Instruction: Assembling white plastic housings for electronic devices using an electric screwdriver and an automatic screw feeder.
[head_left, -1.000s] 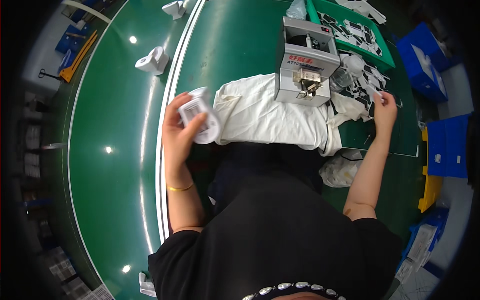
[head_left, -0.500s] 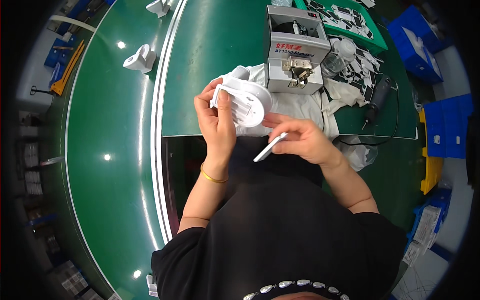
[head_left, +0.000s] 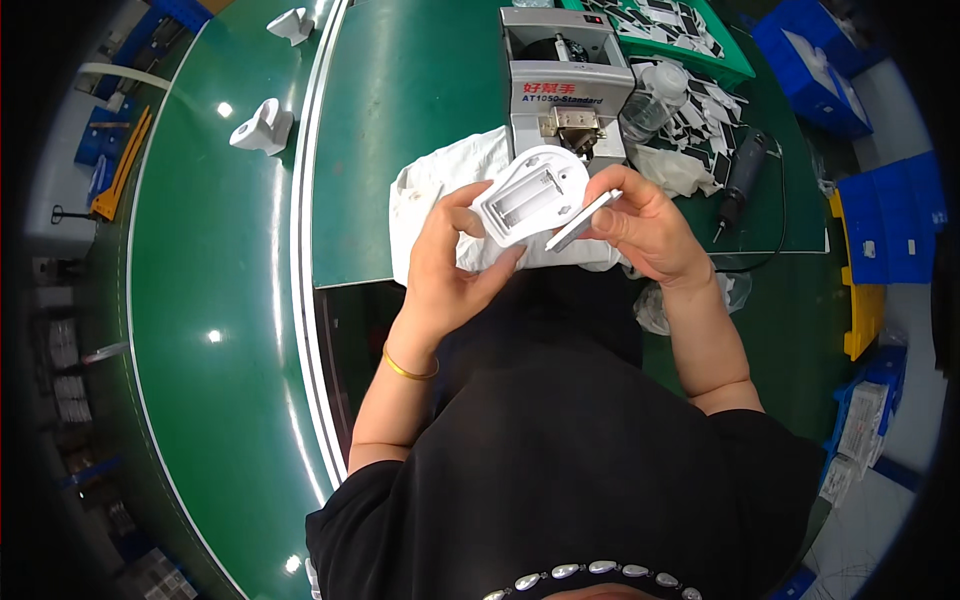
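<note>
A white housing (head_left: 532,198), its oblong compartment facing up and open, is held in the left hand (head_left: 452,262), the grip being closed on the left end with thumb and fingers. A flat white piece (head_left: 583,222) is pinched, tilted, in the narrow grip of the right hand (head_left: 650,225), just beside the housing's right edge; whether the two parts are touching cannot be told. Both are raised over a white cloth (head_left: 445,165), which is spread on the green table (head_left: 350,190) in front of a grey machine (head_left: 570,90). To the machine's right, a clear jar (head_left: 643,115) and a dark corded tool (head_left: 742,185) are seen, with a green bin (head_left: 735,68) of black and white pieces placed farther back
</note>
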